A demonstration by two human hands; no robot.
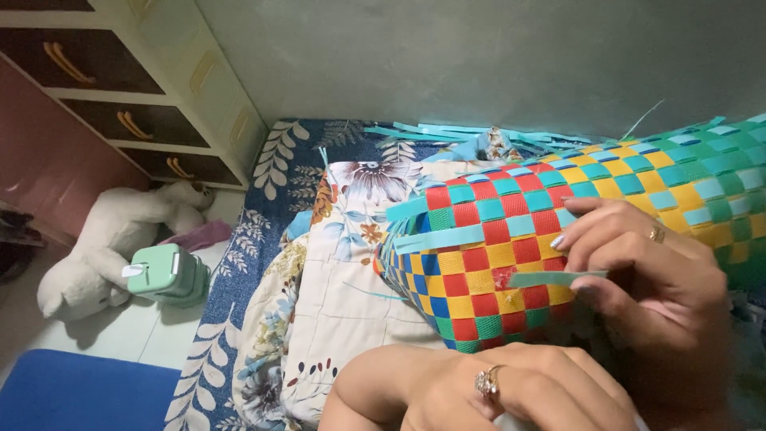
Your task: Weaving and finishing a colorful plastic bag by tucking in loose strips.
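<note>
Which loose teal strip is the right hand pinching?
The short strip lying across the basket's red and yellow squares, pinched in the right hand's fingertips. The other loose teal strips lie free farther up, at the basket's left edge and behind it.

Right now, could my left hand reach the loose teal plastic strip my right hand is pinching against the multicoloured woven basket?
Probably yes: the left hand lies just below the strip, with nothing between them.

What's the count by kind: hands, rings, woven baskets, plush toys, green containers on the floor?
Hands: 2, left hand, right hand
Rings: 2, one on each hand
Woven basket: 1
White plush toy: 1
Green container: 1
Total: 7
</note>
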